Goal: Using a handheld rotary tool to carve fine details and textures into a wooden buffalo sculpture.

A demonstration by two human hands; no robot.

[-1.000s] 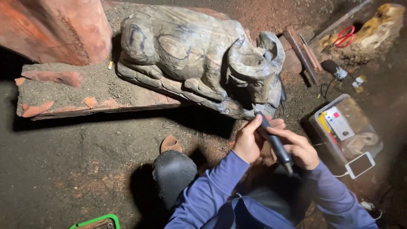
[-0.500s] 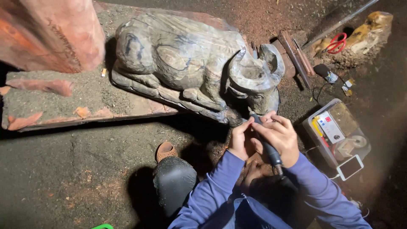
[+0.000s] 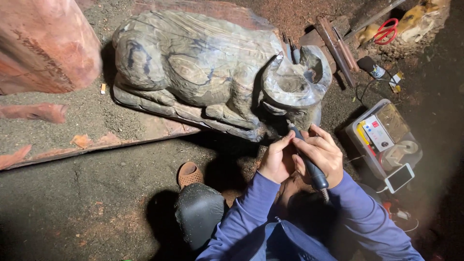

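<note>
Gripping a dark pen-shaped rotary tool point(image 3: 306, 157) in the right hand point(image 3: 323, 153), fingers wrapped round its barrel, tip set against the muzzle of a grey carved wooden buffalo point(image 3: 212, 72) lying on a dusty reddish board point(image 3: 96, 140). Steadying with the left hand point(image 3: 275, 159), fingers curled and fingertips pinching the tool near its tip. Sitting just right of the hands, a clear plastic box point(image 3: 386, 137) of gear with a white phone point(image 3: 399, 177) at its edge.
</note>
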